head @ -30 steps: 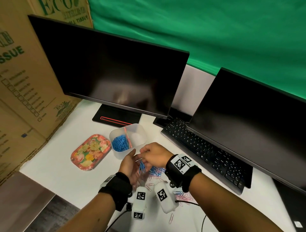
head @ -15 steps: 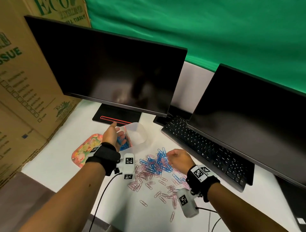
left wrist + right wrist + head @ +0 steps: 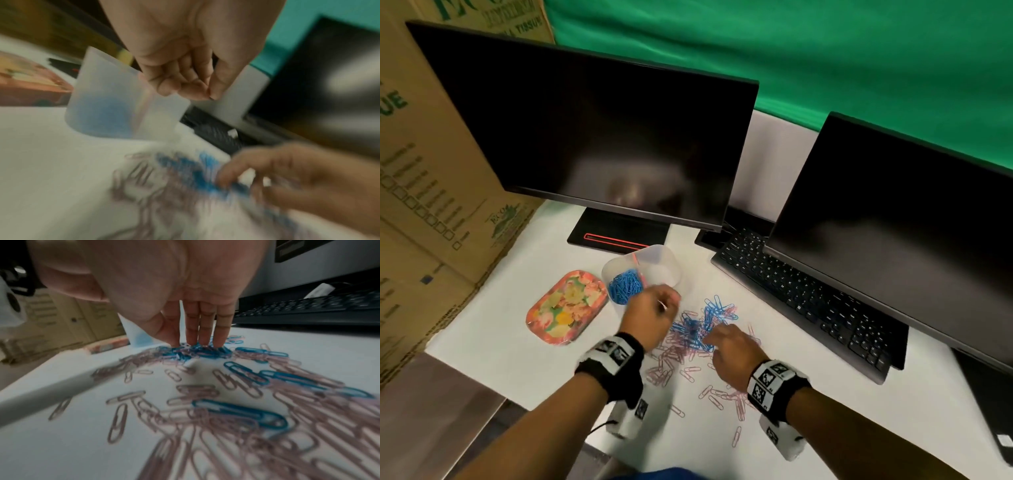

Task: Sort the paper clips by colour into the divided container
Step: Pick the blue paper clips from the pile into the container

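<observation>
A translucent divided container stands on the white desk, with blue clips in its left compartment. Its right compartment looks bare. In front of it lies a mixed pile of blue paper clips and pink paper clips. My left hand hovers at the container's front wall, fingers curled in, nothing visible in it. My right hand reaches down into the pile, and its straight fingertips touch a clump of blue clips.
A floral tray lies left of the container. A black keyboard runs along the right under one monitor. A second monitor on its stand is behind the container. Cardboard boxes wall the left. The desk edge is near left.
A second ago both hands met over the pile. The left hand then went to the container and has now drawn back towards the pile. The right hand dropped onto the blue clips.
</observation>
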### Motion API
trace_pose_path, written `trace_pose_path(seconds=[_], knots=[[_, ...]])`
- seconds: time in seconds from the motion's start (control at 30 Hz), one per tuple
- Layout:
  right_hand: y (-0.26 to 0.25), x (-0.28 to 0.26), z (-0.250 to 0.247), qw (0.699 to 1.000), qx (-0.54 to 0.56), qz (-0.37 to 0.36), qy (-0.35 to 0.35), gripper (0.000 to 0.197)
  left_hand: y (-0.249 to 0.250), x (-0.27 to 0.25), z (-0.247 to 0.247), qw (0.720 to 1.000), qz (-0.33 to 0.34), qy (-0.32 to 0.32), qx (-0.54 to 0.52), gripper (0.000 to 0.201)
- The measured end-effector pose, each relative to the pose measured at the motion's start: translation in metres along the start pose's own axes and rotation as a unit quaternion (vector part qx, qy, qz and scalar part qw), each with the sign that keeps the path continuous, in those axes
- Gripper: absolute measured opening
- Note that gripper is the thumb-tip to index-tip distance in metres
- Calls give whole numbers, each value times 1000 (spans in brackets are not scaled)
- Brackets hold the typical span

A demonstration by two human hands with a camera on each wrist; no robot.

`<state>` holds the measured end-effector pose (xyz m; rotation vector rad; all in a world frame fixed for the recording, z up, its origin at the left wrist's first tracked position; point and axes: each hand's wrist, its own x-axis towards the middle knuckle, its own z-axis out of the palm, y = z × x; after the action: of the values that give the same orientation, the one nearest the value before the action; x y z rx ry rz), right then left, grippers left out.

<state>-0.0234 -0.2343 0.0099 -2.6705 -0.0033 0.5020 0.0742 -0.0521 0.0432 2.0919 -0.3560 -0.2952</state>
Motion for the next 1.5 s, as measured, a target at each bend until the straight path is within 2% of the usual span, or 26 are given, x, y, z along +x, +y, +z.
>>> trace_pose_path(seconds=[0.03,0.1,0.2,0.33,0.6,0.77,0.9,1.07,1.17,1.27,1.37,1.5], knots=[[-1,0,4,999,-27,-16,-5,47,-4,-5,11,996,27,-56,69,18],[0,-2,9,998,-58,-15,-14,52,-15,-12,29,967,65,-146,200,24],[9,-8,12,996,-92,3,-20,50,-34,-18,42,925,100,-212,299,39],[24,-17,8,995,-93,23,-8,43,-48,-16,38,913,103,-219,328,39],[11,2,-5,995,-58,60,58,25,-35,-8,42,916,75,-190,346,17],[-8,18,0,991,-103,90,12,32,-26,-6,55,906,36,-206,368,14],[-7,21,5,987,-114,112,13,25,-27,-4,53,909,25,-202,364,11],[1,17,4,993,-37,111,27,22,-32,-2,47,951,-11,-164,263,17],[8,13,2,985,94,136,41,13,-33,1,46,976,-42,-149,156,19],[12,10,-2,960,224,156,68,9,-33,2,46,988,-88,-121,44,29],[11,11,-7,932,318,157,80,2,-28,2,48,972,-171,-139,-82,38],[10,14,-9,916,369,139,71,3,-14,0,50,924,-249,-148,-249,22]])
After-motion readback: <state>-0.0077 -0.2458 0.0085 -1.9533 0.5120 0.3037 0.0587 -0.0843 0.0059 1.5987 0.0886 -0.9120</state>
